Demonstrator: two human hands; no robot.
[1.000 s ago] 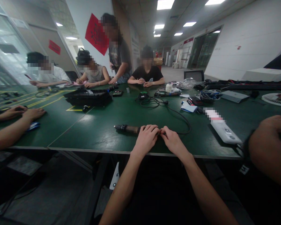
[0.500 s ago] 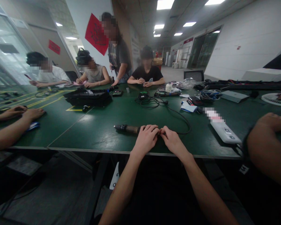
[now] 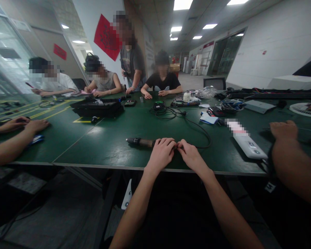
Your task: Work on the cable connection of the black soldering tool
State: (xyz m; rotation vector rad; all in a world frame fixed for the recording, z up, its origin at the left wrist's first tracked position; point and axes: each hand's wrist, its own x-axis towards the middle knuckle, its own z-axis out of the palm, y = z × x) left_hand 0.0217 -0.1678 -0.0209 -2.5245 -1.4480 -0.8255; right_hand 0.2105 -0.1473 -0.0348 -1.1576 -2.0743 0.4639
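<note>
An electric screwdriver (image 3: 142, 142) lies on the green table, its dark tip toward the left. My left hand (image 3: 162, 152) is closed round its rear part, which the fingers largely hide. Close beside it, almost touching, my right hand (image 3: 189, 152) pinches the end of the black cable (image 3: 209, 136) at the tool's back end. Whether the plug is seated in the screwdriver is hidden by my fingers. From there the cable loops right and back to a coil in the middle of the table.
A black tray (image 3: 97, 108) stands at the back left. On the right lie a white device (image 3: 250, 147), a white-and-blue packet (image 3: 208, 118) and bundled wires (image 3: 232, 104). Co-workers' arms rest at the left (image 3: 28, 133) and reach in at the right (image 3: 287, 148).
My hands and the screwdriver stay in place. At the right, a co-worker's hand has shifted left. Across the table, the hands of two people have moved slightly.
</note>
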